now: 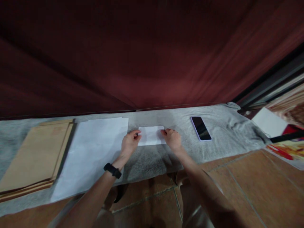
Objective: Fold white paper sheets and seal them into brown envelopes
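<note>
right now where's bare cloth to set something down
Bare grey cloth lies between the small folded paper and the phone, and right of the phone. Left is crowded: white sheets, brown envelopes.

left hand [129, 143]: palm down, fingers curled | right hand [173, 138]: same | forearms extended, converging forward
</note>
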Tool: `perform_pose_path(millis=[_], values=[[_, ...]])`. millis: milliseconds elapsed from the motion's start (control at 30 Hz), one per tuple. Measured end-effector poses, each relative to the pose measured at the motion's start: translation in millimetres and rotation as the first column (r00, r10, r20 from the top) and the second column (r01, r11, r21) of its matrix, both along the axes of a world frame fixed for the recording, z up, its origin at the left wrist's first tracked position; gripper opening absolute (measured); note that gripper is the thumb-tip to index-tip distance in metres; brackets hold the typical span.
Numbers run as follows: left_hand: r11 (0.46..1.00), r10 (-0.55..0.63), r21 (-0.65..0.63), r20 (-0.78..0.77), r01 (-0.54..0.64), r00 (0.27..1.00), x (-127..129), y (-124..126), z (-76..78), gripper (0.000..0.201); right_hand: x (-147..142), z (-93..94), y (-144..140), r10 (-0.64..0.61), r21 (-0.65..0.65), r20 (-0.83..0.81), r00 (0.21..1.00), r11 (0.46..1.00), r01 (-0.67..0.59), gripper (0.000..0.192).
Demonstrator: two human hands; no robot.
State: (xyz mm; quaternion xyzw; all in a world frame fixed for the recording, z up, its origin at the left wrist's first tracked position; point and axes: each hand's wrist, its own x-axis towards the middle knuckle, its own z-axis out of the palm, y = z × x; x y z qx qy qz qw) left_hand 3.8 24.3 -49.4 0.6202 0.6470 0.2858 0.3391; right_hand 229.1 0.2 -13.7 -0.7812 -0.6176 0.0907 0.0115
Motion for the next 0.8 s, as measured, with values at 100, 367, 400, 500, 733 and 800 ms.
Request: perform_pose_path(millis=[100,367,400,500,733,800], values=[[1.0,0.006,0.005,-0.031,-0.006,1.0,1,0,-1.1,0.027,-2,-2.5,-1,0.001,0.019,0.024,1.0,1.0,-0.002,0.048],[1.0,0.0,-0.005,-0.13,-0.001,0.992,5,-1,4.0,0.026,-4,-3.7,-1,0.023,0.004,0.046,0.999,1.0,-0.023,0.049],[1.0,-0.001,-0.014,-0.143,-0.001,0.99,5,-1,5.1,0.026,-4,-3.4,-2,0.023,0.001,0.048,0.999,1.0,-0.023,0.048],[0.999,-0.02,-0.035,-0.193,0.013,0.981,6,-1,8.6,0.026,-5,-1.7,-3,0.019,0.023,0.043,0.999,1.0,-0.02,0.042],[0.998,-0.042,-0.059,-0.343,0.023,0.938,10,-2,18.7,0.027,-15,-3.8,-6,0.269,0.311,-0.04,0.962,0.919,-0.244,0.033],[0.998,-0.051,-0.059,-0.356,0.032,0.933,10,-3,20.0,0.028,-22,-9.5,-10,0.405,0.358,-0.118,0.907,0.869,-0.341,0.036]])
